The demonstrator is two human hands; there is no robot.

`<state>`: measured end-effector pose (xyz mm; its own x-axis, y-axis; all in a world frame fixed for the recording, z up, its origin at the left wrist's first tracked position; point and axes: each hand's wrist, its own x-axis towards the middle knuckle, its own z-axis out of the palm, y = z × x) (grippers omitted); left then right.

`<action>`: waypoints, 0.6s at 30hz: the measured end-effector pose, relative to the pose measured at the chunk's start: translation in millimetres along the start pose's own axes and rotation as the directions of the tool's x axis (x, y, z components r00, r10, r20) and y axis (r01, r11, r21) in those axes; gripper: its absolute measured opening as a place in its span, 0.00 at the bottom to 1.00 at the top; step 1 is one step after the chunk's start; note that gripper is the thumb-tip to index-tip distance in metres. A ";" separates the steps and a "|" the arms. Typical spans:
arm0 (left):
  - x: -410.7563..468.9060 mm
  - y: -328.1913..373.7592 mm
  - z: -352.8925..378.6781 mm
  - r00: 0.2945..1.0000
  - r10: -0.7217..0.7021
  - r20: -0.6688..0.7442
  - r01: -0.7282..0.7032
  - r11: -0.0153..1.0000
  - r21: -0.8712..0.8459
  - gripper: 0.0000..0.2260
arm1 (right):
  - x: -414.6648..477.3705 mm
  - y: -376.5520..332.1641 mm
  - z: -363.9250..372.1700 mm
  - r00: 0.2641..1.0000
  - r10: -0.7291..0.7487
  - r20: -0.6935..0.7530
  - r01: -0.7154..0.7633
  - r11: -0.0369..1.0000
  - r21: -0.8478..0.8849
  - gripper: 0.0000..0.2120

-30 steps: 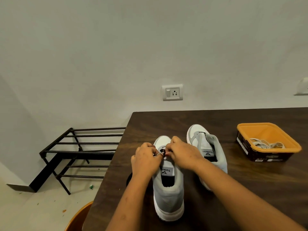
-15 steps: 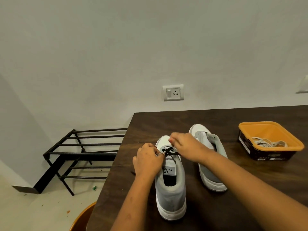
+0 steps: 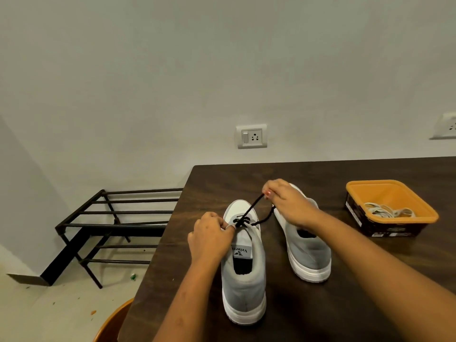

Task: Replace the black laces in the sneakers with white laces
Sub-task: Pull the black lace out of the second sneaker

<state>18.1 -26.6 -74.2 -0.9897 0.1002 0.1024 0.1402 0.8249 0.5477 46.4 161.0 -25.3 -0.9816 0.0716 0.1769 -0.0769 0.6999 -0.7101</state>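
Black lace drawn taut above the near sneaker.
On the head camera, my right hand pinches the lace beyond that sneaker's toe, I judge to draw it from the eyelets. My left hand pinches the upper at the eyelets, likely steadying it. White laces lie in the orange tub, far right of it.

I see the second sneaker right of the near sneaker, tub farther right, rack left.
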 end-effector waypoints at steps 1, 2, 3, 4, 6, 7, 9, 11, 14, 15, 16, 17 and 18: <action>-0.1 0.3 0.4 1.000 0.007 -0.003 -0.007 1.000 -0.004 0.09 | -1.7 -0.6 -2.9 0.997 0.070 -0.020 -0.062 0.960 0.273 0.10; -0.5 1.0 1.1 1.000 0.014 -0.009 -0.014 1.000 -0.006 0.09 | -4.1 -3.1 -4.3 0.990 0.138 -0.018 -0.106 0.833 0.543 0.12; -0.6 1.2 1.5 1.000 0.019 -0.012 -0.019 1.000 -0.008 0.09 | -5.7 -6.3 -4.3 0.981 0.195 0.001 -0.128 0.641 0.757 0.13; -0.7 1.2 1.8 1.000 0.020 -0.016 -0.020 1.000 -0.009 0.09 | -6.8 -10.6 -4.0 0.973 0.231 0.017 -0.119 0.436 0.892 0.13; -0.7 0.0 1.8 0.999 0.024 -0.022 -0.024 1.000 -0.007 0.09 | -5.0 -18.7 -4.0 0.958 0.287 0.026 -0.061 0.115 0.991 0.13; -0.8 -0.3 1.6 1.000 0.021 -0.023 -0.021 1.000 -0.002 0.10 | -3.2 -22.0 -5.9 0.948 0.317 0.027 -0.046 0.053 0.998 0.13; -0.2 -2.0 1.5 1.000 0.015 -0.012 -0.015 1.000 -0.004 0.12 | -0.5 -25.2 -12.2 0.945 0.326 -0.001 -0.087 0.257 0.963 0.13; -0.4 -2.6 1.9 1.000 0.009 0.007 -0.009 1.000 -0.013 0.11 | -1.3 -20.9 -13.6 0.979 0.194 -0.069 -0.097 0.730 0.677 0.12; -1.0 -2.2 2.1 0.997 0.067 -0.032 -0.067 0.998 -0.005 0.05 | -1.9 -10.1 -6.5 0.995 -0.086 -0.058 0.089 0.995 0.045 0.09; -1.0 -1.6 3.2 0.993 0.113 -0.040 -0.112 0.993 0.023 0.10 | -1.1 -6.5 -2.2 0.992 -0.123 0.004 0.123 0.989 -0.081 0.07; 0.1 -1.1 5.2 0.985 0.171 -0.034 -0.170 0.985 0.036 0.14 | -0.7 -3.3 2.6 0.991 -0.116 0.072 0.125 0.984 -0.129 0.04; 0.8 1.1 7.8 0.974 0.227 -0.023 -0.225 0.972 0.062 0.17 | -0.1 0.7 7.6 0.988 -0.090 0.129 0.105 0.988 -0.116 0.02; 1.0 4.2 10.8 0.960 0.280 -0.009 -0.277 0.955 0.102 0.17 | 0.0 5.3 13.6 0.983 -0.062 0.171 0.075 0.995 -0.068 0.04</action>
<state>17.4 -17.0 -80.8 -0.9107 0.3216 0.2593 0.4053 0.8172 0.4097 43.7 155.0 -38.3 -0.9903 -0.0945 0.1016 -0.1379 0.7500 -0.6469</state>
